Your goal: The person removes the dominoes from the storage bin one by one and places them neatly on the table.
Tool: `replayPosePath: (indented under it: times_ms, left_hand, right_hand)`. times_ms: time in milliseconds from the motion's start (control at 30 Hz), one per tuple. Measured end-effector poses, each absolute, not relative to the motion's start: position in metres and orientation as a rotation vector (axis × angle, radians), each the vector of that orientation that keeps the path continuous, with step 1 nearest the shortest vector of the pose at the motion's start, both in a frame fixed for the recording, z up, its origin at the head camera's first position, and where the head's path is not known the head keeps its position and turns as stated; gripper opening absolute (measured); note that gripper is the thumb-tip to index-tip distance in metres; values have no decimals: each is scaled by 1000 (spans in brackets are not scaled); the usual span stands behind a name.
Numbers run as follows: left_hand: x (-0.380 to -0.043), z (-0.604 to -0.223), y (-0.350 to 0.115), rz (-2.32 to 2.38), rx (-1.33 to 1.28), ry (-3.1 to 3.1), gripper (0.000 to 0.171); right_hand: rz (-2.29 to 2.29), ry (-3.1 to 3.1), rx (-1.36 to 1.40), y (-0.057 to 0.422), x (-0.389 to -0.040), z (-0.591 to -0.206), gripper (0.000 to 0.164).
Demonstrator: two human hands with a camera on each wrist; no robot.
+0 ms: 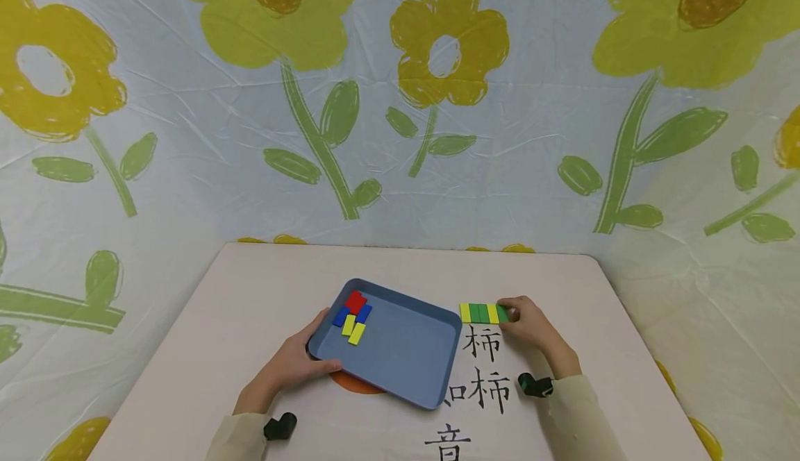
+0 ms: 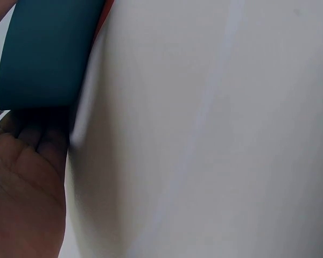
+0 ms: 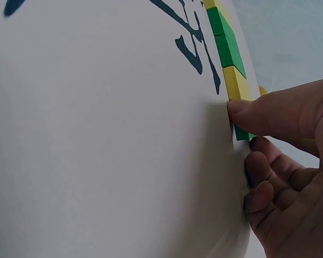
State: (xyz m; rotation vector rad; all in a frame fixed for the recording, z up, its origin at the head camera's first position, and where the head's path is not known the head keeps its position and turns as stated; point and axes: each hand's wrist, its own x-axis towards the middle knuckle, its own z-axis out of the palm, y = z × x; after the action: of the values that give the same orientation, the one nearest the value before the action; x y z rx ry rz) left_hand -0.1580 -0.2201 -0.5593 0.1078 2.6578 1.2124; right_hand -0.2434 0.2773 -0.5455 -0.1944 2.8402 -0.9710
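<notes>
A blue-grey rectangular tray (image 1: 406,357) sits at an angle over the table's middle. My left hand (image 1: 296,358) grips its left side, thumb at the near rim; the left wrist view shows fingers (image 2: 35,137) curled beneath the tray wall (image 2: 46,59). Inside, red blocks (image 1: 355,302), blue blocks (image 1: 340,316) and yellow blocks (image 1: 357,334) cluster toward the far left. Right of the tray runs a row of flat yellow and green blocks (image 1: 478,313). At its right end, my right hand (image 1: 531,323) pinches a green block (image 3: 241,133), which is partly covered by the thumb.
Large dark written characters (image 1: 484,384) are printed on the pale tabletop (image 1: 600,308). An orange printed patch (image 1: 356,382) shows below the tray's near edge. Behind the table hangs a flowered cloth (image 1: 500,190). Black wrist devices (image 1: 280,426) are at both sleeves.
</notes>
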Motion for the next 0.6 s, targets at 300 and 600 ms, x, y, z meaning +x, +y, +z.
replayPosePath:
  times_ms: [300, 600]
  left_hand:
    - [-158, -560, -220, 1213, 116, 2665, 115]
    - [-157, -560, -221, 1222, 127, 2665, 114]
  right_hand:
    - [-978, 2833, -184, 276, -241, -542, 48]
    - [-973, 2849, -189, 276, -242, -546, 48]
